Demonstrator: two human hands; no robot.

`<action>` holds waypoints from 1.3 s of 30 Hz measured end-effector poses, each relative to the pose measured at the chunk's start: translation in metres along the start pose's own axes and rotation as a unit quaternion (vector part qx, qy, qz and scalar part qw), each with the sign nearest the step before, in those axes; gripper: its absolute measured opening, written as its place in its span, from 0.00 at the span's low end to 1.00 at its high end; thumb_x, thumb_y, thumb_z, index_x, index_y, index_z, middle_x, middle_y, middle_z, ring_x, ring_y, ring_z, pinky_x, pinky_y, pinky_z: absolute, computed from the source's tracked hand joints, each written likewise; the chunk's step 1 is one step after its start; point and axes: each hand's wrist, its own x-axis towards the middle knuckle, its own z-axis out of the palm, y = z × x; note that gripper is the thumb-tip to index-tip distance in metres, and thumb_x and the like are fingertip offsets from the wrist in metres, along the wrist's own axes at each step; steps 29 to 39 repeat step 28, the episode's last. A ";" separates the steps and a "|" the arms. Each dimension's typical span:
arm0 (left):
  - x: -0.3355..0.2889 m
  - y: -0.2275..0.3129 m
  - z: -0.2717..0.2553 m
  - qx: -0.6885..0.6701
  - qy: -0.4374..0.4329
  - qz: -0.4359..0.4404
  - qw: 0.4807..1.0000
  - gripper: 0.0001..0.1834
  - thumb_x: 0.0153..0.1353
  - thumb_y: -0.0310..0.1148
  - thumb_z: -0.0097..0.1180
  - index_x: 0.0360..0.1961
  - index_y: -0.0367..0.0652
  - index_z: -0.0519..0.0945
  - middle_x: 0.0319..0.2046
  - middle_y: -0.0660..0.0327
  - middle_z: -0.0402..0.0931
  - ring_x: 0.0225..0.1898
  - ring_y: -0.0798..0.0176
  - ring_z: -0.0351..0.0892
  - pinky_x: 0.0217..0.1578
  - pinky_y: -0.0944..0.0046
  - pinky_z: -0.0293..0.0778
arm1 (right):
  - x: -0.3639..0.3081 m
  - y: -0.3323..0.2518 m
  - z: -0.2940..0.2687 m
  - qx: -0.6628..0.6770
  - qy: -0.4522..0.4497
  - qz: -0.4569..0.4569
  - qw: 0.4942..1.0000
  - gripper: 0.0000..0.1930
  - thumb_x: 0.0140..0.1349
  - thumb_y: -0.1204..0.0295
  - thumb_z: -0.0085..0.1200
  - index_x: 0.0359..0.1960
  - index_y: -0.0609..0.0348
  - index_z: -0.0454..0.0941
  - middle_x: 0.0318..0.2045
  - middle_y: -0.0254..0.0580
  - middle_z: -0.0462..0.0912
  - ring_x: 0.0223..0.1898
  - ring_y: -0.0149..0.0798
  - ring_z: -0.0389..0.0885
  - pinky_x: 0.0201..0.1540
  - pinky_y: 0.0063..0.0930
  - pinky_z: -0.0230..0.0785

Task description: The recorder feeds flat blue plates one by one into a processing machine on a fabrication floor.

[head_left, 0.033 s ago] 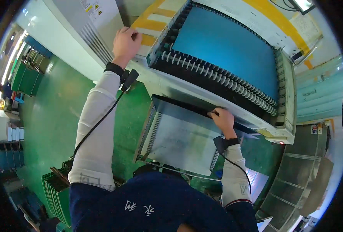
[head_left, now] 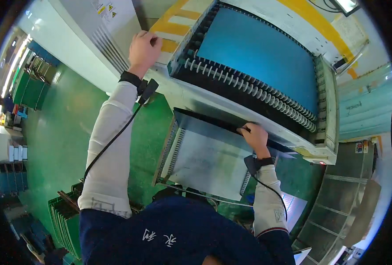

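My left hand (head_left: 145, 51) rests at the yellow-taped corner of the machine. Its fingers are curled in a loose fist with nothing visible in them. Lower and to the right, my right hand (head_left: 255, 136) pinches the upper edge of a thin dark panel (head_left: 205, 119), which stands in a metal rack (head_left: 164, 152) against the machine's front. The fingertips are partly hidden. A flat blue panel (head_left: 258, 53) lies on the roller conveyor (head_left: 249, 88) beyond my hands, between rows of pale wheels.
A grey cabinet (head_left: 101, 26) stands at the far left. Several green-edged panels (head_left: 63, 223) stand in a rack at the lower left. On the right is a metal shelf frame (head_left: 337, 198). Dark cables run along both my sleeves.
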 end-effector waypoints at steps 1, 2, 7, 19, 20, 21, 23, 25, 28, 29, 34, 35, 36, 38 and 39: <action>0.000 0.001 0.000 -0.004 -0.004 -0.005 1.000 0.09 0.56 0.37 0.59 0.29 0.43 0.83 0.33 0.60 0.79 0.42 0.49 0.76 0.42 0.52 0.75 | 0.000 0.000 0.000 -0.002 0.004 -0.002 1.000 0.16 0.53 0.50 0.63 0.31 0.47 0.86 0.32 0.44 0.85 0.37 0.53 0.83 0.39 0.45 0.73; 0.000 0.001 0.000 -0.007 -0.007 -0.011 1.000 0.09 0.56 0.37 0.59 0.29 0.43 0.83 0.33 0.60 0.79 0.42 0.49 0.76 0.42 0.52 0.75 | 0.000 0.000 0.000 -0.004 0.008 -0.005 1.000 0.16 0.53 0.50 0.63 0.31 0.47 0.86 0.32 0.44 0.85 0.37 0.53 0.83 0.39 0.45 0.73; 0.001 0.004 -0.001 -0.006 -0.019 -0.017 1.000 0.09 0.56 0.37 0.59 0.29 0.42 0.83 0.33 0.59 0.79 0.43 0.50 0.77 0.43 0.52 0.75 | -0.001 -0.001 -0.001 -0.004 0.014 -0.008 1.000 0.16 0.52 0.49 0.64 0.31 0.47 0.86 0.31 0.43 0.85 0.37 0.52 0.83 0.39 0.43 0.73; 0.001 0.000 0.002 -0.001 -0.006 -0.003 1.000 0.09 0.56 0.37 0.60 0.28 0.43 0.82 0.32 0.60 0.79 0.42 0.49 0.77 0.42 0.51 0.75 | 0.001 0.000 -0.001 -0.016 0.006 -0.008 1.000 0.16 0.52 0.50 0.64 0.30 0.47 0.86 0.31 0.44 0.85 0.36 0.53 0.83 0.38 0.44 0.74; 0.001 0.000 0.002 0.000 -0.004 0.000 1.000 0.09 0.56 0.37 0.60 0.28 0.43 0.82 0.32 0.60 0.79 0.42 0.49 0.77 0.42 0.51 0.75 | 0.001 0.000 -0.001 -0.013 0.006 -0.007 1.000 0.16 0.52 0.50 0.64 0.30 0.47 0.86 0.31 0.44 0.85 0.36 0.53 0.83 0.38 0.44 0.73; 0.001 0.000 0.002 0.000 -0.002 0.003 1.000 0.09 0.56 0.37 0.60 0.28 0.43 0.82 0.32 0.60 0.79 0.42 0.49 0.77 0.42 0.51 0.75 | 0.000 0.000 -0.001 -0.011 0.006 -0.005 1.000 0.16 0.52 0.49 0.64 0.30 0.47 0.86 0.31 0.44 0.85 0.36 0.53 0.83 0.38 0.44 0.73; 0.001 -0.001 0.002 -0.002 -0.006 0.000 1.000 0.09 0.56 0.38 0.60 0.28 0.43 0.83 0.32 0.60 0.79 0.42 0.49 0.77 0.42 0.51 0.75 | 0.000 -0.002 -0.002 -0.015 0.006 -0.004 1.000 0.17 0.52 0.49 0.63 0.30 0.47 0.86 0.30 0.44 0.85 0.36 0.52 0.83 0.38 0.44 0.73; 0.001 0.000 0.000 -0.006 -0.012 -0.009 1.000 0.09 0.56 0.38 0.60 0.28 0.43 0.83 0.33 0.60 0.79 0.43 0.49 0.77 0.43 0.51 0.74 | 0.000 -0.003 -0.002 -0.016 0.008 -0.005 1.000 0.17 0.52 0.48 0.63 0.30 0.47 0.86 0.30 0.44 0.85 0.37 0.52 0.83 0.39 0.44 0.73; 0.001 0.003 -0.003 0.001 -0.025 -0.021 0.999 0.10 0.56 0.39 0.60 0.30 0.43 0.84 0.34 0.60 0.79 0.44 0.50 0.77 0.44 0.52 0.74 | 0.001 0.000 0.001 -0.014 0.013 -0.008 1.000 0.17 0.52 0.48 0.64 0.30 0.47 0.86 0.30 0.44 0.85 0.37 0.52 0.83 0.39 0.44 0.73; 0.001 0.003 -0.003 0.001 -0.025 -0.021 0.999 0.10 0.56 0.39 0.60 0.30 0.43 0.84 0.34 0.60 0.79 0.44 0.50 0.77 0.44 0.52 0.74 | 0.001 0.000 0.001 -0.014 0.013 -0.008 1.000 0.17 0.52 0.48 0.64 0.30 0.47 0.86 0.30 0.44 0.85 0.37 0.52 0.83 0.39 0.44 0.73; 0.001 0.003 -0.003 0.001 -0.025 -0.021 0.999 0.10 0.56 0.39 0.60 0.30 0.43 0.84 0.34 0.60 0.79 0.44 0.50 0.77 0.44 0.52 0.74 | 0.001 0.000 0.001 -0.014 0.013 -0.008 1.000 0.17 0.52 0.48 0.64 0.30 0.47 0.86 0.30 0.44 0.85 0.37 0.52 0.83 0.39 0.44 0.73; 0.001 0.003 -0.003 0.001 -0.025 -0.021 0.999 0.10 0.56 0.39 0.60 0.30 0.43 0.84 0.34 0.60 0.79 0.44 0.50 0.77 0.44 0.52 0.74 | 0.001 0.000 0.001 -0.014 0.013 -0.008 1.000 0.17 0.52 0.48 0.64 0.30 0.47 0.86 0.30 0.44 0.85 0.37 0.52 0.83 0.39 0.44 0.73; 0.001 0.003 -0.003 0.001 -0.025 -0.021 0.999 0.10 0.56 0.39 0.60 0.30 0.43 0.84 0.34 0.60 0.79 0.44 0.50 0.77 0.44 0.52 0.74 | 0.001 0.000 0.001 -0.014 0.013 -0.008 1.000 0.17 0.52 0.48 0.64 0.30 0.47 0.86 0.30 0.44 0.85 0.37 0.52 0.83 0.39 0.44 0.73; 0.001 0.003 -0.003 0.001 -0.025 -0.021 0.999 0.10 0.56 0.39 0.60 0.30 0.43 0.84 0.34 0.60 0.79 0.44 0.50 0.77 0.44 0.52 0.74 | 0.001 0.000 0.001 -0.014 0.013 -0.008 1.000 0.17 0.52 0.48 0.64 0.30 0.47 0.86 0.30 0.44 0.85 0.37 0.52 0.83 0.39 0.44 0.73; 0.001 0.003 -0.003 0.001 -0.025 -0.021 0.999 0.10 0.56 0.39 0.60 0.30 0.43 0.84 0.34 0.60 0.79 0.44 0.50 0.77 0.44 0.52 0.74 | 0.001 0.000 0.001 -0.014 0.013 -0.008 1.000 0.17 0.52 0.48 0.64 0.30 0.47 0.86 0.30 0.44 0.85 0.37 0.52 0.83 0.39 0.44 0.73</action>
